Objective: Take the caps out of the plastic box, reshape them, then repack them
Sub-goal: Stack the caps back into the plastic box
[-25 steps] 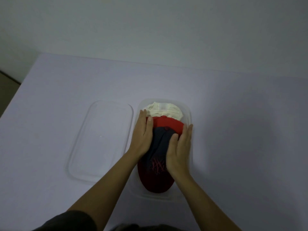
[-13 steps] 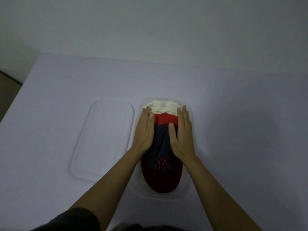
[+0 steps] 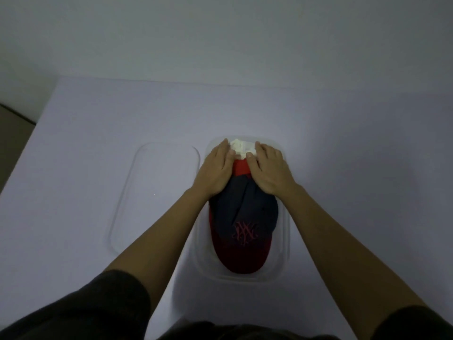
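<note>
Both hands have slid from the middle of the stack to the far end of the clear plastic box [image 3: 286, 231]. The left hand [image 3: 215, 171] and right hand [image 3: 267, 171] now lie flat with fingers stretched, pressing on the cream cap [image 3: 241, 150] and red cap [image 3: 240, 167] and gripping nothing, though the dim light may hide fingertips tucking fabric down. The navy cap [image 3: 245, 212] lies nearest, its dark red brim towards the person. All three caps sit inside the box, so repacking looks nearly done. The clear lid [image 3: 152, 192] lies just beside the box on the table [image 3: 85, 148]; only the hands cover the opening.
</note>
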`<state>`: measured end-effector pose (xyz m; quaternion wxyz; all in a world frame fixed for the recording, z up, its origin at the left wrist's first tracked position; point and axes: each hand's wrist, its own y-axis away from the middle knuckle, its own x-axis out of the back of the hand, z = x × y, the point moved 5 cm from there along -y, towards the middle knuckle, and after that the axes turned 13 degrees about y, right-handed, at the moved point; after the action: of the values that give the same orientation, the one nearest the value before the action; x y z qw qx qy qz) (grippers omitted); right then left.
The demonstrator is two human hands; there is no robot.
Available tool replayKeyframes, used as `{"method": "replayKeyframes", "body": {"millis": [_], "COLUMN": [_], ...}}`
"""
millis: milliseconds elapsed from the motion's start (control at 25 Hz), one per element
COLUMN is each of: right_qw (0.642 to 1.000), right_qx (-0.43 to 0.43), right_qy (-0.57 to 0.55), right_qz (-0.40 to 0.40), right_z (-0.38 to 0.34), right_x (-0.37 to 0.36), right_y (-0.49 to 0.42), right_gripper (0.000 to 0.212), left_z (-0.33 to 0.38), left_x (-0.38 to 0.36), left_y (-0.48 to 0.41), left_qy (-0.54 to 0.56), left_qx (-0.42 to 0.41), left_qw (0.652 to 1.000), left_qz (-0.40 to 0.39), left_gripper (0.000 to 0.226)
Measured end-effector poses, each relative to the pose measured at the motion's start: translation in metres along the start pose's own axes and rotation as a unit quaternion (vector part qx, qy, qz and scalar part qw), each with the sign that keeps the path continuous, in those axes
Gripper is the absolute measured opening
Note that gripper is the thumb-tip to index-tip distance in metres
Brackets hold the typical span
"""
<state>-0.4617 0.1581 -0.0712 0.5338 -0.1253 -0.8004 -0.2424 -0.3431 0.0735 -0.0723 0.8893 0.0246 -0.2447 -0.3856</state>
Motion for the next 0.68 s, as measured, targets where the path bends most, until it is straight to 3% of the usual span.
{"method": "replayKeyframes", "body": {"millis": [80, 280, 440, 600, 680], "right_qw": [0.997, 0.986, 0.973, 0.977, 0.984], "right_qx": [-0.004, -0.005, -0.012, 0.012, 0.023], "right_qy": [0.066, 0.164, 0.230, 0.212, 0.178], "right_qz": [0.050, -0.030, 0.001, -0.018, 0.006], "right_z": [0.008, 0.033, 0.035, 0.034, 0.038], "right_x": [0.017, 0.029, 0.027, 0.018, 0.017], "right_y": [-0.013, -0.036, -0.032, -0.030, -0.027], "right_gripper": [0.048, 0.037, 0.043, 0.043, 0.040], "left_z": [0.006, 0.018, 0.008, 0.002, 0.003], "left_x": [0.011, 0.019, 0.027, 0.022, 0.027], "left_y": [-0.015, -0.046, -0.049, -0.044, -0.041], "left_qy": [-0.063, -0.149, -0.396, -0.441, -0.389], "left_qx": [-0.022, -0.034, -0.046, -0.055, -0.070], "left_qw": [0.997, 0.988, 0.917, 0.896, 0.918], "left_qz": [0.024, -0.021, -0.017, -0.013, 0.019], "left_gripper": [0.047, 0.033, 0.042, 0.043, 0.038]}}
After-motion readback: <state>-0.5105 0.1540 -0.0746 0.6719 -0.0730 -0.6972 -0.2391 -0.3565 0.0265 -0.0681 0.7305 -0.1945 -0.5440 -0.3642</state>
